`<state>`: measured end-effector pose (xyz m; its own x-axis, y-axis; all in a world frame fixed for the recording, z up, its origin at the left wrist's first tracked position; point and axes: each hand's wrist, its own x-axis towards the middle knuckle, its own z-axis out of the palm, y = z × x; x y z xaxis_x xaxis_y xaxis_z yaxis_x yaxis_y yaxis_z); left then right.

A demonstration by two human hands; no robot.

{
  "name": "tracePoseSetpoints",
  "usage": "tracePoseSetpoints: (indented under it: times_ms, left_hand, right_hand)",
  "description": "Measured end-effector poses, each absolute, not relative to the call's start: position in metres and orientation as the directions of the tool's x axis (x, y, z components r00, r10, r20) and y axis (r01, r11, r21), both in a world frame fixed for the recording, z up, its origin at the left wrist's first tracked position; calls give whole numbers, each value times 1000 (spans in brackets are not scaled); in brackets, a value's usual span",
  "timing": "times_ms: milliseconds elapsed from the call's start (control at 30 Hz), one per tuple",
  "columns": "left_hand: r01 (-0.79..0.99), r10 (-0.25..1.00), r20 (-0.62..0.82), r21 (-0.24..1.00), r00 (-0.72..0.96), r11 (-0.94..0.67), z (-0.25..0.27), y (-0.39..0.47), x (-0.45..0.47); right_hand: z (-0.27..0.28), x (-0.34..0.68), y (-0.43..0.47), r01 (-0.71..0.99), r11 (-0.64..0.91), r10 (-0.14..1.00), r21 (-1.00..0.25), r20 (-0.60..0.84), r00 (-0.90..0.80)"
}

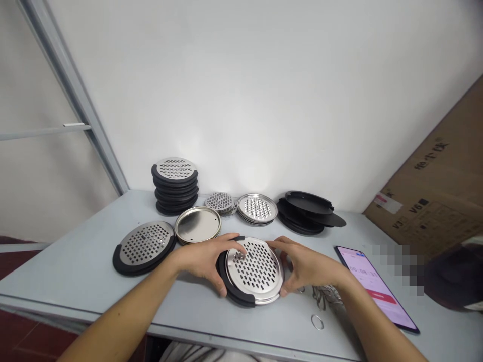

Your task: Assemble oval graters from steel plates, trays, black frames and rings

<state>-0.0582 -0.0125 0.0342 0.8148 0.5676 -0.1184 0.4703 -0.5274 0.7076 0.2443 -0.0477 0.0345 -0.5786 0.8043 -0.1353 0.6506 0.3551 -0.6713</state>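
Note:
A round perforated metal disc with a black rim [255,266] lies near the table's front, between both hands. My left hand [209,259] grips its left edge, fingertips on the metal top and thumb against the black rim. Curled round the right edge, my right hand [300,264] presses the bare metal side with thumb and fingers. The black rim covers only the left part of the disc. Just left lies a similar black-rimmed perforated disc [145,246]. Behind my left hand is a stack of shiny shallow metal plates [198,224].
A tall stack of black-rimmed discs [175,186] stands at the back left. Small perforated plates [219,201], raised-hole metal discs [257,208] and black round parts [309,211] line the wall. Metal rings [317,322], a phone [377,286] and a cardboard box [433,186] are on the right.

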Motion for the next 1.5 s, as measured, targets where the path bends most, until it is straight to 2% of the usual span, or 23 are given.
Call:
tracePoseSetpoints:
  times_ms: [933,1267,1500]
  left_hand:
    - [449,558,-68,676,827,-584,30,-10,-53]
    - [484,566,-109,663,817,-571,31,-10,-55]
    - [499,516,-197,669,834,-551,38,-18,-54]
  right_hand:
    - [27,224,-59,681,407,849,-609,-24,-528]
    - [32,224,-59,679,407,848,-611,-23,-529]
    - [34,234,-60,658,380,844,-650,-48,-535]
